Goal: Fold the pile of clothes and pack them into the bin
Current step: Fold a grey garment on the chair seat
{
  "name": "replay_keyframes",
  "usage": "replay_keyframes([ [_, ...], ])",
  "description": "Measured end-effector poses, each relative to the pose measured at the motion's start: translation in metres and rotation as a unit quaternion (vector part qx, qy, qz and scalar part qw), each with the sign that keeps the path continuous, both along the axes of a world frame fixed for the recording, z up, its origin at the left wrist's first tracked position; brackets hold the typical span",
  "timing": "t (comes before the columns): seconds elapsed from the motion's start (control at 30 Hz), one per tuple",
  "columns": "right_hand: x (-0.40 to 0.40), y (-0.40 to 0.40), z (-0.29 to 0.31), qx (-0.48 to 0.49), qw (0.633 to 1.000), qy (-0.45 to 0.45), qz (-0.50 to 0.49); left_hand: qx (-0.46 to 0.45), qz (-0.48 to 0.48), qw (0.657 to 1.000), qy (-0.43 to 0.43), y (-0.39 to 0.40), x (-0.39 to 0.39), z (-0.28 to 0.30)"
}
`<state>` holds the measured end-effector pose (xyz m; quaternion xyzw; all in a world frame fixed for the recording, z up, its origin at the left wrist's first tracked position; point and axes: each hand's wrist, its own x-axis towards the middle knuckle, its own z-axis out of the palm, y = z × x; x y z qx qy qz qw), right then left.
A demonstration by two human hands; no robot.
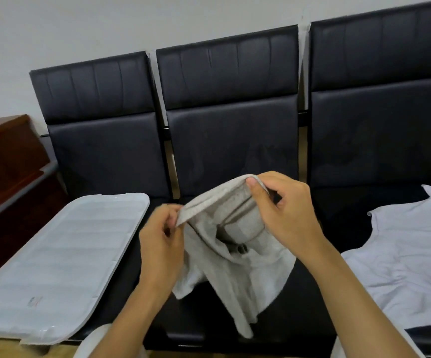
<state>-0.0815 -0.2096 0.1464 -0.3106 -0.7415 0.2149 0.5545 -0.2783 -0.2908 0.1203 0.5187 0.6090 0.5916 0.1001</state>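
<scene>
A light grey garment (237, 264) hangs crumpled over the middle seat of a black bench. My left hand (161, 244) pinches its upper edge at the left. My right hand (284, 210) grips the same edge higher up at the right, thumb over the hem, so the opening gapes between the hands. A white garment (400, 257) lies spread on the right seat. The translucent white bin lid (62, 257) covers the left seat; the bin's inside is hidden.
The black bench (106, 156) has three tall backrests against a pale wall. A dark wooden cabinet (7, 164) stands at the far left. Black cloth (343, 210) lies under the white garment's left edge.
</scene>
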Motion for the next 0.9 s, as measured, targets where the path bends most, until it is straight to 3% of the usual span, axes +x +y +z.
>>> replay_keyframes([
  [0.1,-0.010,-0.008,0.022,0.000,1.000,0.018,0.010,0.032,0.038,0.998,0.035,-0.004,-0.017,0.026],
  [0.23,-0.020,-0.009,0.074,0.058,0.998,0.026,0.002,0.038,0.013,0.996,0.079,-0.008,-0.028,0.071],
  [0.33,-0.025,-0.009,0.118,0.071,0.997,0.041,0.016,0.020,-0.050,0.999,0.001,-0.020,-0.032,0.104],
  [0.43,-0.017,0.002,0.154,0.047,0.994,0.095,-0.004,-0.061,-0.121,0.990,-0.036,-0.039,-0.040,0.123],
  [0.53,0.007,0.012,0.170,0.001,0.997,0.072,-0.028,-0.174,-0.141,0.973,0.055,-0.057,-0.065,0.124],
  [0.6,0.021,0.016,0.165,-0.033,0.998,0.024,-0.037,-0.250,-0.103,0.953,0.137,-0.057,-0.085,0.114],
  [0.7,0.031,0.022,0.138,-0.121,0.991,-0.018,-0.052,-0.264,-0.023,0.943,0.199,-0.048,-0.117,0.096],
  [0.8,0.043,0.034,0.105,-0.207,0.976,-0.001,-0.075,-0.270,0.012,0.925,0.268,-0.035,-0.141,0.088],
  [0.9,0.060,0.050,0.091,-0.207,0.969,-0.075,-0.108,-0.277,0.040,0.906,0.318,-0.016,-0.154,0.097],
])
